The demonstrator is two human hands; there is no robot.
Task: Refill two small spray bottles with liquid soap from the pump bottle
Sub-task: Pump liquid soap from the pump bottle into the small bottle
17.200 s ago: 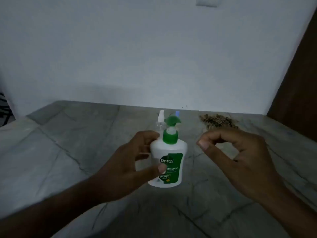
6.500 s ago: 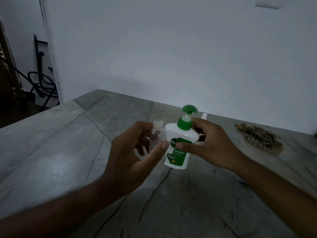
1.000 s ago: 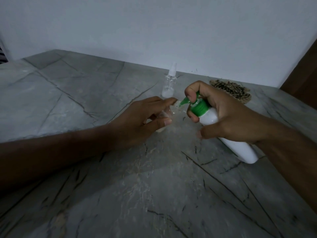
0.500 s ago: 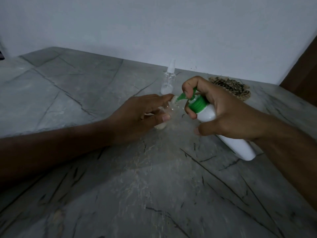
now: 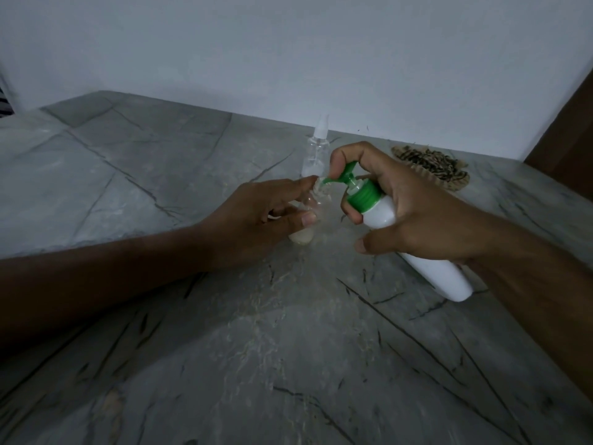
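Pump head (image 5: 346, 173) now raised, over dim, seemingly marble table (image 5: 160, 175).

Dim, bluish light is washing the scene, brightest on the wall (image 5: 288, 53) (its source is lying out of view). The bench (image 5: 224, 364) is darkening and smearing toward its near edge, and straight lines are bowing at the frame's sides.

Bare forearms, no sleeves; hands ungloved.
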